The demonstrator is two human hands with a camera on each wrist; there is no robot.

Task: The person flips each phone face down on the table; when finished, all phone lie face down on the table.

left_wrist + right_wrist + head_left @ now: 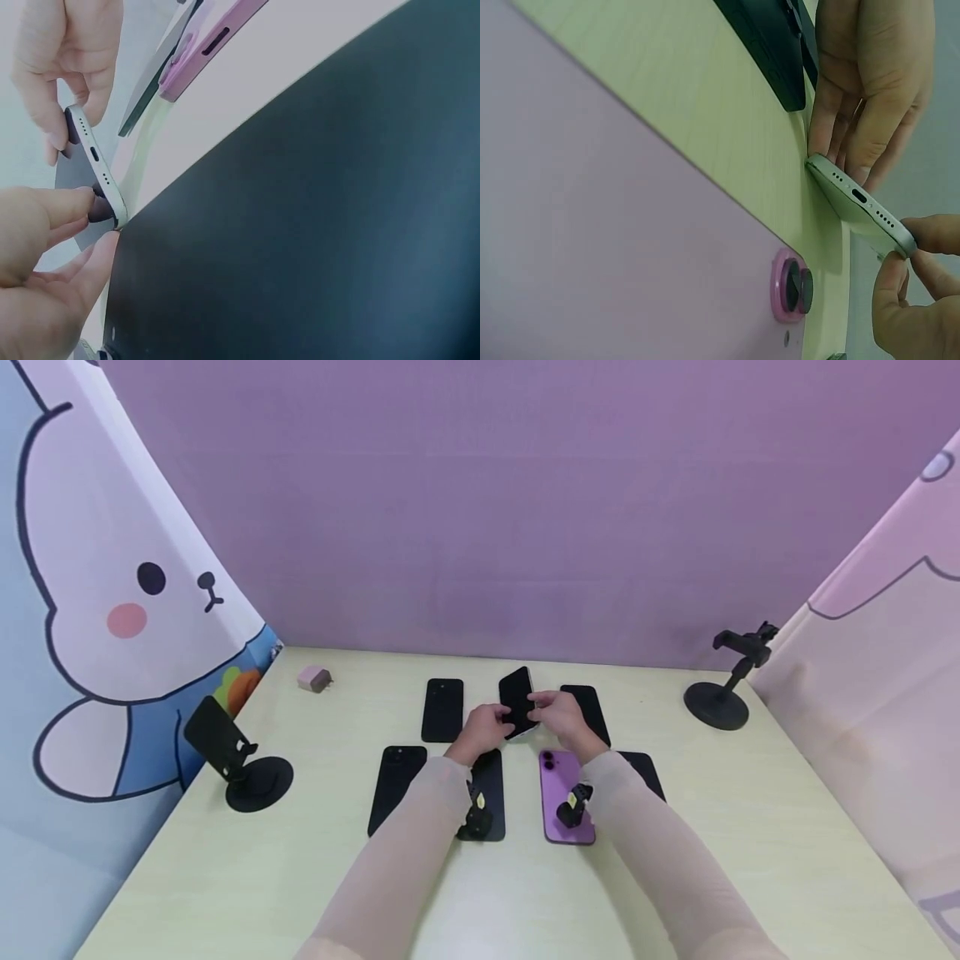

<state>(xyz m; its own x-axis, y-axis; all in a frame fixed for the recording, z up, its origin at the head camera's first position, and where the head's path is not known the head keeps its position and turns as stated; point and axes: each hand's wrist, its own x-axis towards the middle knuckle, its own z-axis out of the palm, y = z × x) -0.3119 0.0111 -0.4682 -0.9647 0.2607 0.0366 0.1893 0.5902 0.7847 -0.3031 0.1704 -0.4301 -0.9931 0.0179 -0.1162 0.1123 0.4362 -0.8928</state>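
My left hand [483, 728] and right hand [562, 717] both hold a smartphone [515, 692] with a dark screen and a silvery frame. It is tilted at the back middle of the table, its screen up toward me. Thumb and fingers of the left hand pinch its lower left corner; the right hand pinches its right edge. The right wrist view shows the charging port on its bottom edge [860, 196] and a pale back. Beneath my forearms lie a purple phone [558, 785] and a dark phone [491, 781], each partly hidden by a wrist camera.
Black phones lie at the back left [442, 710], back right [591, 710], front left [393, 781] and front right [645, 770]. A black phone stand [258, 785] is at the left, another stand [716, 705] at the right. A pink charger plug [313, 678] sits near the back left.
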